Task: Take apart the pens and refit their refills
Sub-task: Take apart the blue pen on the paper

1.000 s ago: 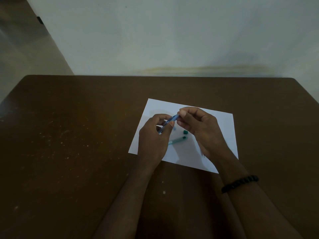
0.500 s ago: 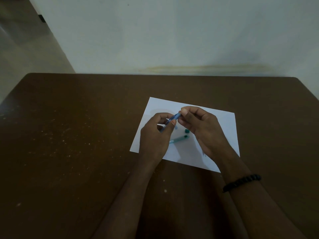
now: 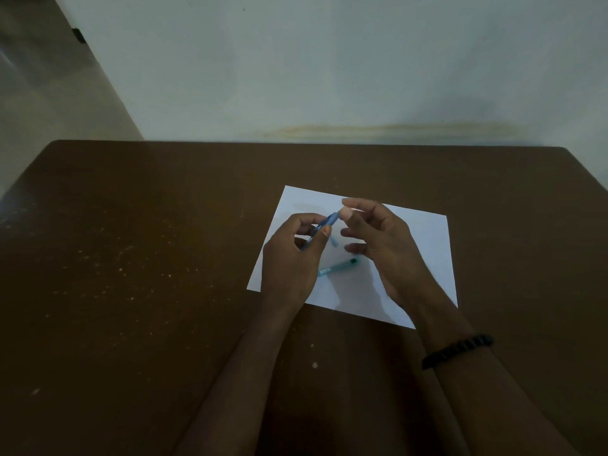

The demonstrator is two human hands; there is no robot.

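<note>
A blue pen (image 3: 324, 227) is held slanted above the white paper (image 3: 424, 245). My left hand (image 3: 292, 258) grips its lower barrel with curled fingers. My right hand (image 3: 381, 241) pinches the pen's upper end between thumb and forefinger, its other fingers spread loosely below. A small pale blue piece (image 3: 335, 240) shows just under the pen, between my hands. A green pen (image 3: 339, 267) lies flat on the paper below my hands, its dark end toward my right hand.
The paper lies right of centre on a dark brown table (image 3: 131, 258) speckled with pale crumbs. A pale wall (image 3: 329, 77) runs along the table's far edge. A black bead bracelet (image 3: 457, 350) circles my right wrist.
My right hand's lower fingers have spread away from the pen, leaving only the fingertips at its upper end. The small green piece near the green pen is now hidden behind those fingers.
</note>
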